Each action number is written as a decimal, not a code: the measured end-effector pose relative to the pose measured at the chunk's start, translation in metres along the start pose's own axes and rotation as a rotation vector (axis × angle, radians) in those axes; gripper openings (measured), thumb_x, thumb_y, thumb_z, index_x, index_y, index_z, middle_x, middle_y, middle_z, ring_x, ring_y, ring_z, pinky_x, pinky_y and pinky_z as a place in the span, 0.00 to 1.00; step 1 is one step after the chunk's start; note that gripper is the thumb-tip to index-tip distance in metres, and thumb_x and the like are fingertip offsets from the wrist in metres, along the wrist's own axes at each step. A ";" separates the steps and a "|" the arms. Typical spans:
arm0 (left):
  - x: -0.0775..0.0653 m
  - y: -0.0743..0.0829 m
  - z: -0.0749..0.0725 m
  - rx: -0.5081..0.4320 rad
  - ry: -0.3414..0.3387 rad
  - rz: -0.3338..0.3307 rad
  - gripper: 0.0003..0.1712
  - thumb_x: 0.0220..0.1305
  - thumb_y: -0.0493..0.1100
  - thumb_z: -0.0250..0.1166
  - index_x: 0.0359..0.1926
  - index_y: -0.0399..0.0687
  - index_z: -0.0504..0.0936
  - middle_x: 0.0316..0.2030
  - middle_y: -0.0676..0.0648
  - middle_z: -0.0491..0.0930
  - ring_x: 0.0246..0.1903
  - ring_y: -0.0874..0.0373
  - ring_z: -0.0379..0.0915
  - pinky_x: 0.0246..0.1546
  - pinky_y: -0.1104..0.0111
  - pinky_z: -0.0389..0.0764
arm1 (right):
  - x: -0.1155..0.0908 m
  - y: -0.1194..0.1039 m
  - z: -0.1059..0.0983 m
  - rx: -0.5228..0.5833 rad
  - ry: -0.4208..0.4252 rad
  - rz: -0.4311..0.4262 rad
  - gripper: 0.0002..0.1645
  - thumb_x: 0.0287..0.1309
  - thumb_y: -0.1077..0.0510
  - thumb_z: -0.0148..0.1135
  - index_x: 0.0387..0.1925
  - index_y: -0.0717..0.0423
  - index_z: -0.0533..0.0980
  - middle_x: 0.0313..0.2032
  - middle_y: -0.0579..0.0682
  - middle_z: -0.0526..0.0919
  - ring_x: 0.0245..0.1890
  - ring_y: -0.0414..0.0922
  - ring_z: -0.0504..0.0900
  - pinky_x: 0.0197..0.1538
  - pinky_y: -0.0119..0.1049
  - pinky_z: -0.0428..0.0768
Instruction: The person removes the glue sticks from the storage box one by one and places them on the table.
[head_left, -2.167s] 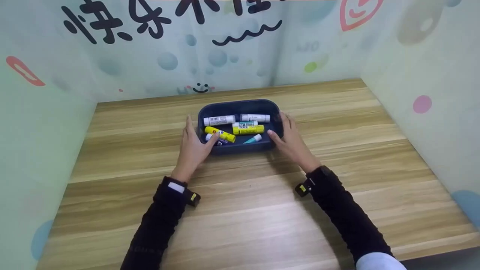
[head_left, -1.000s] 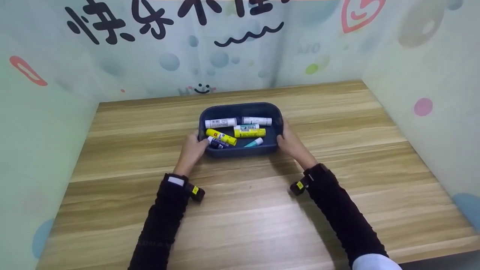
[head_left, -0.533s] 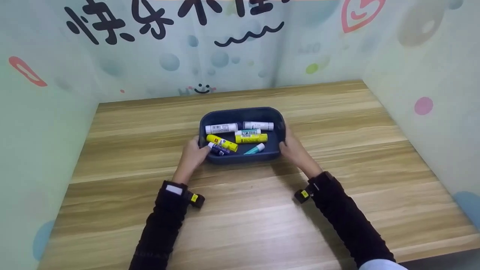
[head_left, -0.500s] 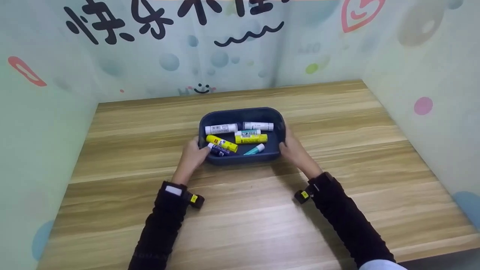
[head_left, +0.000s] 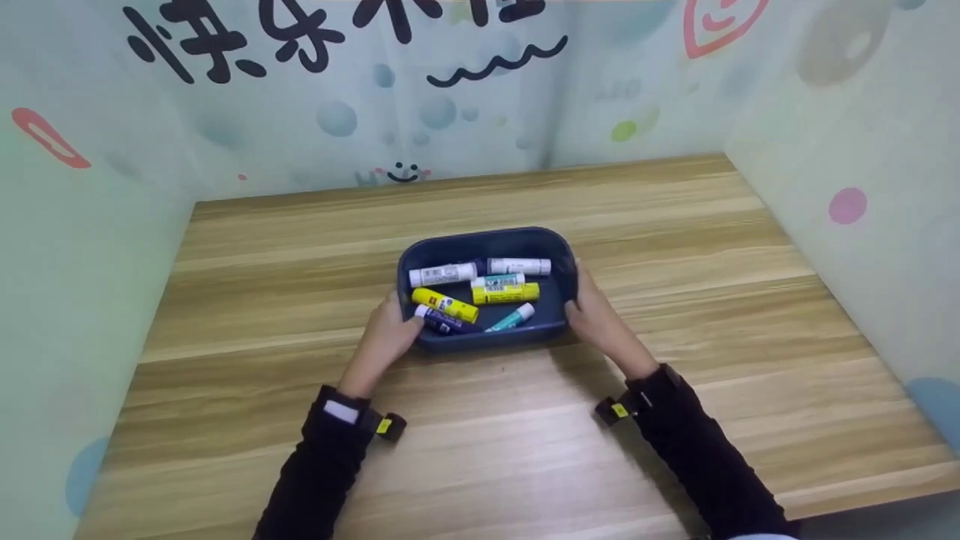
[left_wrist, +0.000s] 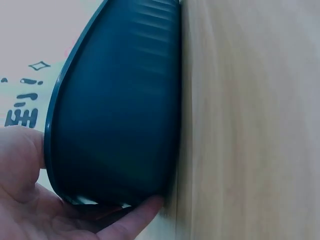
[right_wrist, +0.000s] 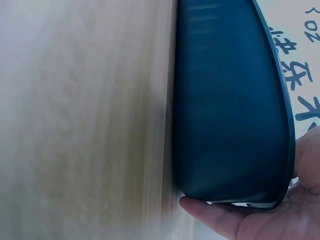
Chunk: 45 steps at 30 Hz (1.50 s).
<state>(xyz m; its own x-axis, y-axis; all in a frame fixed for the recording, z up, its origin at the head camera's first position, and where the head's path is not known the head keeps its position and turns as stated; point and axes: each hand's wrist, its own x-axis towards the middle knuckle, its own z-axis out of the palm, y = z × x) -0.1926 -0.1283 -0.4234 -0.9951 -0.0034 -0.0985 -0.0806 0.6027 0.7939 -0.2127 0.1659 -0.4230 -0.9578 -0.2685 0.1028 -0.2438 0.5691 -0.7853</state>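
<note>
A dark blue plastic basket (head_left: 491,341) with rounded corners sits in the middle of the table in the head view. My left hand (head_left: 390,330) grips its left end, thumb over the rim and fingers along the outer wall. At the opposite end my right hand (head_left: 596,315) holds it the same way. Inside lie several glue sticks: a white one (head_left: 442,274), another white one (head_left: 519,267), a yellow one (head_left: 445,305), a yellow-capped one (head_left: 506,293), a navy one (head_left: 448,320) and a teal one (head_left: 511,318). Both wrist views show the basket's outer wall (left_wrist: 115,110) close against the tabletop.
The wood-grain table (head_left: 495,450) is enclosed by a printed back wall (head_left: 487,142) and side panels. A small camera is strapped to each wrist over black sleeves (head_left: 315,465).
The basket, with its glue sticks, has come toward the person. Both hands moved with it; their thumbs, earlier spread over the inside, now clasp the rim at the ends.
</note>
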 end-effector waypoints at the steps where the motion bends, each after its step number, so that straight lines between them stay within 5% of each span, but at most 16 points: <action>1: -0.002 0.001 0.001 -0.009 -0.005 -0.001 0.34 0.57 0.36 0.54 0.64 0.24 0.57 0.60 0.26 0.65 0.61 0.38 0.62 0.64 0.52 0.63 | -0.002 0.000 0.000 0.008 0.008 -0.006 0.40 0.54 0.74 0.40 0.67 0.75 0.39 0.68 0.73 0.47 0.69 0.62 0.48 0.71 0.52 0.46; 9: -0.010 0.004 0.005 -0.027 -0.079 -0.010 0.38 0.61 0.33 0.50 0.67 0.21 0.43 0.67 0.25 0.50 0.68 0.38 0.47 0.69 0.53 0.49 | -0.014 -0.001 0.001 0.006 0.028 -0.016 0.40 0.53 0.75 0.40 0.68 0.75 0.40 0.68 0.73 0.47 0.69 0.62 0.47 0.71 0.53 0.45; 24: -0.019 0.003 0.000 0.037 -0.178 -0.011 0.42 0.61 0.35 0.50 0.67 0.21 0.36 0.67 0.23 0.42 0.69 0.37 0.44 0.70 0.53 0.48 | -0.022 -0.003 0.004 0.005 0.021 0.024 0.41 0.54 0.75 0.39 0.69 0.69 0.41 0.69 0.69 0.48 0.70 0.59 0.48 0.72 0.51 0.46; 31: -0.015 0.000 -0.004 -0.037 -0.199 0.081 0.47 0.59 0.33 0.51 0.69 0.29 0.28 0.69 0.27 0.35 0.70 0.38 0.36 0.70 0.53 0.41 | -0.020 -0.011 -0.001 -0.265 0.058 -0.028 0.42 0.50 0.72 0.48 0.68 0.72 0.46 0.63 0.74 0.55 0.64 0.65 0.56 0.68 0.56 0.55; 36: -0.003 -0.009 -0.003 -0.114 -0.082 0.196 0.43 0.57 0.32 0.55 0.70 0.31 0.44 0.68 0.29 0.51 0.68 0.40 0.48 0.70 0.54 0.49 | -0.012 -0.025 0.000 -0.485 0.116 -0.189 0.38 0.46 0.73 0.51 0.63 0.71 0.57 0.58 0.74 0.62 0.56 0.68 0.63 0.61 0.57 0.64; 40: 0.003 -0.015 0.002 -0.172 0.012 0.120 0.40 0.58 0.36 0.55 0.70 0.36 0.50 0.68 0.32 0.54 0.68 0.41 0.50 0.69 0.54 0.51 | -0.001 -0.040 0.003 -0.558 0.024 -0.293 0.27 0.47 0.74 0.50 0.53 0.71 0.68 0.49 0.69 0.72 0.50 0.63 0.71 0.55 0.52 0.73; 45: 0.005 -0.019 0.009 -0.319 0.034 -0.002 0.39 0.57 0.39 0.57 0.70 0.41 0.55 0.68 0.36 0.57 0.67 0.45 0.52 0.69 0.56 0.53 | 0.013 -0.054 0.010 -0.627 -0.239 -0.135 0.22 0.49 0.72 0.49 0.48 0.65 0.73 0.42 0.62 0.76 0.44 0.57 0.75 0.48 0.48 0.76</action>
<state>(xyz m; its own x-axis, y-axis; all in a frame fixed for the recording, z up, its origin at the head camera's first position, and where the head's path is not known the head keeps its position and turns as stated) -0.1959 -0.1333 -0.4445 -0.9958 -0.0338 -0.0847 -0.0910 0.3216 0.9425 -0.2108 0.1237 -0.3856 -0.8705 -0.4918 -0.0194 -0.4697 0.8419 -0.2659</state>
